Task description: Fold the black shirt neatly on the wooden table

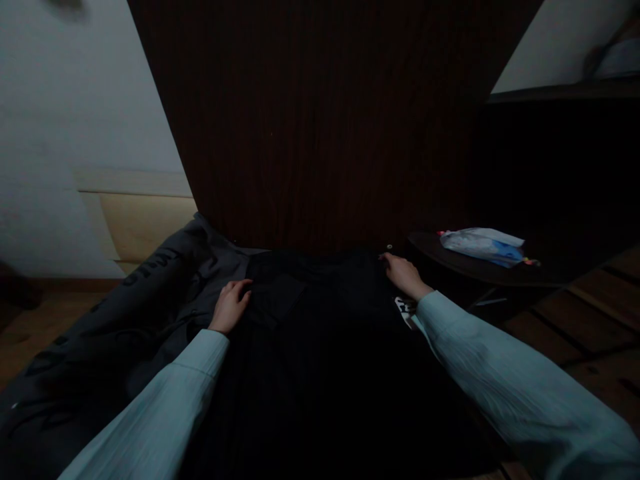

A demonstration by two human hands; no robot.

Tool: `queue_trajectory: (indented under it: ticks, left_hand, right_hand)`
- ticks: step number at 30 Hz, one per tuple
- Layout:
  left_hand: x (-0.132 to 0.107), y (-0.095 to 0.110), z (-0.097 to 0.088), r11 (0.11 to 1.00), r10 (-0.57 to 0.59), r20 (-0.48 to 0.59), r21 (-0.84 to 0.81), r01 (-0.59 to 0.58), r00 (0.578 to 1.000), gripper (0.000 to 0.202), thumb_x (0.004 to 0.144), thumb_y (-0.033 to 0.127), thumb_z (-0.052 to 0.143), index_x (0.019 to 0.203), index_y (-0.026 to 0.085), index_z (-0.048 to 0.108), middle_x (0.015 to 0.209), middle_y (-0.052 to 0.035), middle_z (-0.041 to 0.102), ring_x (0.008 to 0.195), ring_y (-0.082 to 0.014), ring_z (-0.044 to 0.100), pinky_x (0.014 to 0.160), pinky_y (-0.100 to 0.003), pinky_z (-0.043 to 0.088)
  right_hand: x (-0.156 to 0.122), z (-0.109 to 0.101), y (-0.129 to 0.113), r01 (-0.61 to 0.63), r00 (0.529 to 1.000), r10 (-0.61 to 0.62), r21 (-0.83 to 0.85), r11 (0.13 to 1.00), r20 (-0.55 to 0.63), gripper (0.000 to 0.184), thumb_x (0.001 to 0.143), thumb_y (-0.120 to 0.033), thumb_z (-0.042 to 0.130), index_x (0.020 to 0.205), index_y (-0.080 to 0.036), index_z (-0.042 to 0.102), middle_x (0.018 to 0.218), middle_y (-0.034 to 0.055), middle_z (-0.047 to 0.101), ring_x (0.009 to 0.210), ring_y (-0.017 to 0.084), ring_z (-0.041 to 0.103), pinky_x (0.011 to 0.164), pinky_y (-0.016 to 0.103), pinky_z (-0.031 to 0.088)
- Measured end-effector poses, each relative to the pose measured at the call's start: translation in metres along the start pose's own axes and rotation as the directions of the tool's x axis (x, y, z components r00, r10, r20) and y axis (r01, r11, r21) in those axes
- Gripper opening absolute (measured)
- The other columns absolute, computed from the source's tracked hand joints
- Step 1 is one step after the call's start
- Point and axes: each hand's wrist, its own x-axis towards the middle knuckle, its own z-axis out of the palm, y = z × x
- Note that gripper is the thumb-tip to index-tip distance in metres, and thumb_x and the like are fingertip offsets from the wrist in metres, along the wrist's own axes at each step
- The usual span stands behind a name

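A black garment [345, 347] lies spread out in front of me; its exact kind is lost in the dark. My right hand [404, 277] pinches its far right corner between thumb and fingers. Just below that hand, a white print [404, 310] shows at the garment's right edge. My left hand [231, 307] rests at the far left edge of the black cloth, fingers loosely bent and a little apart. Under and beside it is a dark grey cloth [170, 293] with black lettering, rumpled along the left side.
A tall dark wooden panel [320, 127] rises right behind the cloth. To the right, a white and blue plastic packet [483, 247] lies on a dark rounded shelf [465, 267]. A pale wall [85, 107] stands at the left, above a wooden floor [80, 303].
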Motion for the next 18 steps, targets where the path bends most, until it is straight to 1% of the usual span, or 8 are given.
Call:
queue_trajectory:
  ticks: [3,5,7,9,12,15,16,18]
  left_hand:
    - [0.001,0.000,0.000,1.000,0.001,0.010,0.003,-0.001,1.000,0.037,0.077,0.028,0.040,0.109,0.018,0.055,0.101,-0.0083,0.054,0.098,-0.0227,0.051,0.091,-0.036,0.039]
    - [0.002,-0.003,0.001,1.000,0.010,0.008,0.005,-0.010,1.000,0.037,0.077,0.029,0.040,0.109,0.019,0.055,0.102,-0.0081,0.054,0.098,-0.0227,0.051,0.091,-0.036,0.039]
    - [0.003,-0.005,0.003,1.000,0.017,0.002,0.009,-0.017,1.000,0.037,0.076,0.029,0.040,0.108,0.019,0.055,0.102,-0.0081,0.055,0.099,-0.0228,0.051,0.092,-0.036,0.039]
    - [0.004,-0.007,0.004,1.000,0.021,-0.004,0.012,-0.020,1.000,0.037,0.076,0.029,0.040,0.108,0.019,0.055,0.103,-0.0079,0.055,0.100,-0.0230,0.050,0.093,-0.037,0.038]
    - [0.004,-0.008,0.004,1.000,0.025,-0.003,0.009,-0.025,1.000,0.036,0.075,0.030,0.040,0.106,0.019,0.056,0.103,-0.0079,0.055,0.098,-0.0233,0.051,0.091,-0.037,0.039]
    - [0.004,-0.008,0.003,0.999,0.034,-0.012,-0.003,-0.034,0.999,0.036,0.075,0.031,0.040,0.104,0.019,0.056,0.100,-0.0083,0.056,0.095,-0.0233,0.052,0.089,-0.037,0.041]
    - [0.004,-0.008,0.003,0.999,0.035,-0.018,-0.008,-0.035,0.999,0.036,0.074,0.031,0.040,0.104,0.019,0.057,0.100,-0.0081,0.056,0.095,-0.0232,0.052,0.089,-0.037,0.041]
    - [0.004,-0.007,0.003,0.999,0.030,-0.022,-0.015,-0.030,0.999,0.036,0.074,0.032,0.040,0.104,0.020,0.056,0.100,-0.0077,0.056,0.095,-0.0232,0.052,0.089,-0.037,0.041]
  right_hand:
    - [-0.016,-0.003,0.004,0.081,0.996,-0.081,0.009,0.997,-0.026,0.029,0.081,-0.021,0.043,0.108,-0.016,0.053,0.108,0.0099,0.058,0.091,0.021,0.058,0.072,0.027,0.043]
    - [-0.029,-0.002,0.002,0.140,0.989,-0.138,0.043,0.989,-0.049,0.028,0.083,-0.029,0.044,0.105,-0.017,0.053,0.105,0.0088,0.058,0.087,0.019,0.058,0.071,0.026,0.043]
    - [-0.040,0.001,0.000,0.156,0.986,-0.152,0.060,0.986,-0.071,0.028,0.082,-0.035,0.044,0.101,-0.017,0.055,0.099,0.0080,0.059,0.085,0.018,0.057,0.070,0.026,0.043]
    - [-0.047,0.003,-0.005,0.126,0.991,-0.124,0.034,0.991,-0.057,0.024,0.080,-0.034,0.046,0.092,-0.017,0.058,0.092,0.0075,0.060,0.083,0.018,0.057,0.069,0.026,0.042]
    - [-0.047,0.004,-0.011,0.057,0.998,-0.056,-0.041,0.998,0.025,0.017,0.076,-0.027,0.048,0.079,-0.017,0.061,0.087,0.0079,0.062,0.081,0.018,0.059,0.065,0.025,0.041]
    - [-0.042,0.000,-0.016,-0.007,0.994,0.014,-0.063,0.998,0.108,0.017,0.074,-0.021,0.046,0.078,-0.017,0.062,0.084,0.0079,0.065,0.079,0.019,0.061,0.062,0.024,0.041]
    - [-0.040,-0.001,-0.016,-0.023,0.991,0.032,-0.069,0.997,0.127,0.018,0.074,-0.022,0.047,0.079,-0.017,0.063,0.084,0.0083,0.065,0.079,0.020,0.062,0.061,0.025,0.042]
    - [-0.040,-0.003,-0.017,-0.046,0.987,0.059,-0.091,0.995,0.150,0.022,0.075,-0.029,0.048,0.083,-0.016,0.064,0.086,0.0105,0.066,0.080,0.022,0.063,0.061,0.026,0.043]
